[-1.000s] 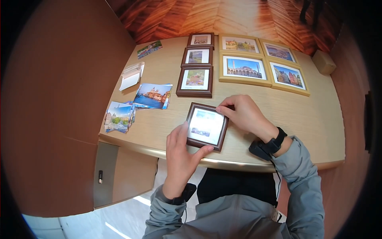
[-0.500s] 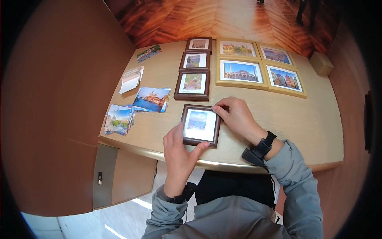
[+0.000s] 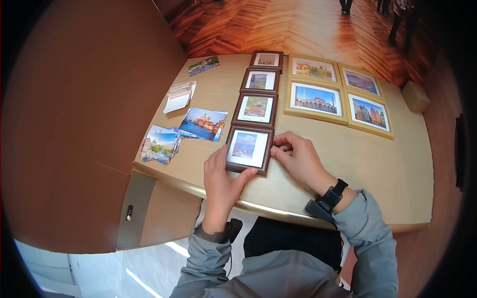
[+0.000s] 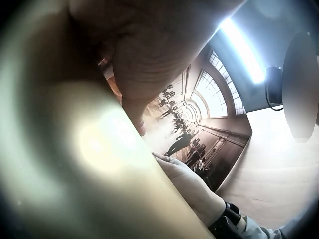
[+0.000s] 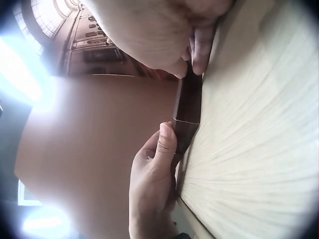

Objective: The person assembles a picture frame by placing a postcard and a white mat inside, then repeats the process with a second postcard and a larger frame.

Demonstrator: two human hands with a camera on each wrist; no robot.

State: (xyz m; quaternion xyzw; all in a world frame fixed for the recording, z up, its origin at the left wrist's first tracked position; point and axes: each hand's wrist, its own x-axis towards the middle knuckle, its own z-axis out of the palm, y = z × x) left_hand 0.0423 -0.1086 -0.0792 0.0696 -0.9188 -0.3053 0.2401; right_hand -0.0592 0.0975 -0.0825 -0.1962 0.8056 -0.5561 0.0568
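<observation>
A dark brown picture frame (image 3: 250,151) with a pale landscape print lies on the table, at the near end of a column of similar frames. My left hand (image 3: 221,179) holds its near left corner, fingers along the left side and thumb on the near edge. In the right wrist view, the left thumb (image 5: 165,137) lies against the brown frame's side (image 5: 188,102). My right hand (image 3: 300,156) has bent fingers, with the fingertips right at the frame's right edge. The left wrist view shows the right hand (image 4: 187,179) beyond the pale table edge.
Three more brown frames (image 3: 256,108) continue the column away from me. Several gold frames (image 3: 316,117) stand in a block to the right. Photo piles (image 3: 203,123) and pale sheets (image 3: 178,97) lie left. A small box (image 3: 415,97) sits at the far right corner.
The brown frame has moved away from me and turned straight, and now meets the column's near end. My right fingers have slid from its far right corner to its right side.
</observation>
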